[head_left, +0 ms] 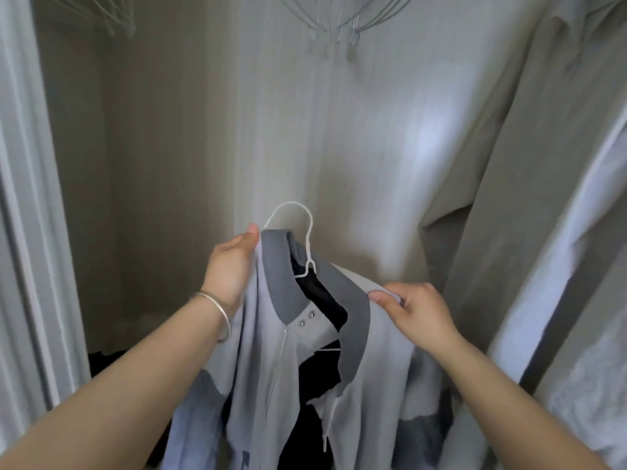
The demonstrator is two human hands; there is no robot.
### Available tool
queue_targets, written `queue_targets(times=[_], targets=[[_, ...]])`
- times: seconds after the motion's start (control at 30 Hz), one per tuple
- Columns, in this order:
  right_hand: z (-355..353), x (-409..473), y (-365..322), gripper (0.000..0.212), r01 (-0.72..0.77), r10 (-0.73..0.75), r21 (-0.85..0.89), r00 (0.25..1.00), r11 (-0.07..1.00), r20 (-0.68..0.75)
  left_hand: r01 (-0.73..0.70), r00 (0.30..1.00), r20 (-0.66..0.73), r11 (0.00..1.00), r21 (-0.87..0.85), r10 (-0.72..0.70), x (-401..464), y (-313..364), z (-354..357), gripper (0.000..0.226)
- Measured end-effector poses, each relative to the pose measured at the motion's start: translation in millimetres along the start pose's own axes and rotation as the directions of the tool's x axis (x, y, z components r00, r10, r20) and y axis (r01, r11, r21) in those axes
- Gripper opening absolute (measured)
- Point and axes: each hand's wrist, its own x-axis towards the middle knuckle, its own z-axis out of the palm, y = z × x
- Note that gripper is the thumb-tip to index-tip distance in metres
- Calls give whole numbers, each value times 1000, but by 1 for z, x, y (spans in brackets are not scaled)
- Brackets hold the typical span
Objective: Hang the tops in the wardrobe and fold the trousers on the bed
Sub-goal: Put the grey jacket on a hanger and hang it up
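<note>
Head view, inside the wardrobe: left hand, a bangle at its wrist, grips the collar edge of a pale grey jacket draped on a white wire hanger; right hand pinches the jacket's other shoulder. Empty hangers hang overhead.

Soft, dim daylight falls from the right, leaving a pale glare patch on the wardrobe's back wall, a shadowed left corner, and blurred, wide-angle-bent edges.
</note>
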Motion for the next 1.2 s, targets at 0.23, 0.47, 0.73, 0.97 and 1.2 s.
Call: queue_targets(times=[0.23,0.47,0.73,0.97,1.2], targets=[[-31,11,2,37,-238,267,143,934,961,-237,-462,887,362,542,702,288,-25,-19,-7,53],[-42,6,-22,35,-18,11,-48,988,999,-153,-351,934,195,657,668,300,-24,-17,16,52],[-16,23,-33,19,150,-330,-451,876,880,-352,-327,944,214,648,687,249,-38,-13,26,51],[-42,50,-42,27,-225,237,338,972,914,6,-528,849,407,485,697,338,-44,-29,10,63],[-46,46,-44,33,-366,327,346,930,864,169,-457,888,320,560,691,330,-40,-35,12,60]])
